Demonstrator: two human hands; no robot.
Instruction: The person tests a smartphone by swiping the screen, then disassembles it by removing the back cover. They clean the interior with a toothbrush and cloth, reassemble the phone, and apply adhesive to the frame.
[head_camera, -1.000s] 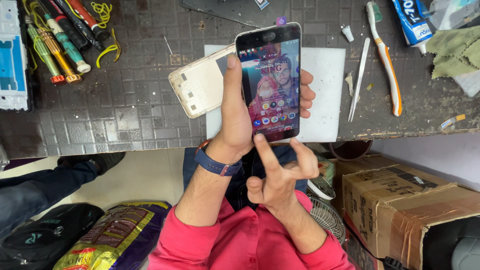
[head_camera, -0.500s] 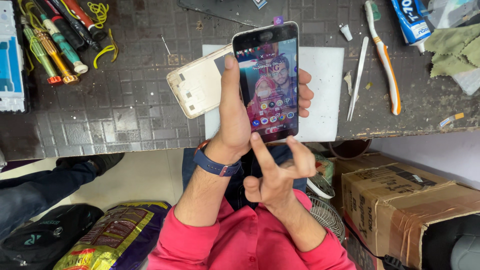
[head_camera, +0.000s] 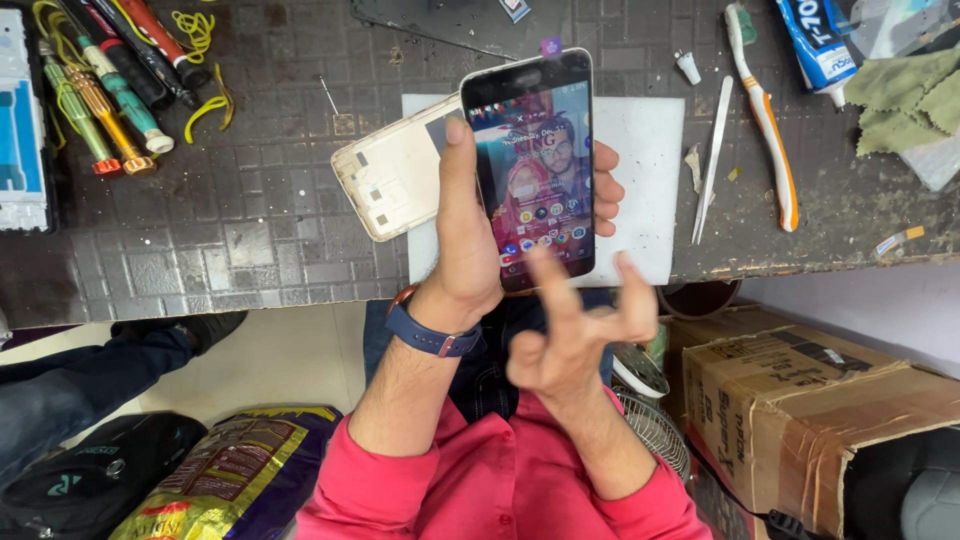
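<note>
Black smartphone upright in left hand grip, right hand just below

A white mat is lying on the dark bench, a phone back cover overlapping its left edge. Tweezers and a toothbrush are resting right; screwdrivers far left; a cardboard box is sitting near right
</note>
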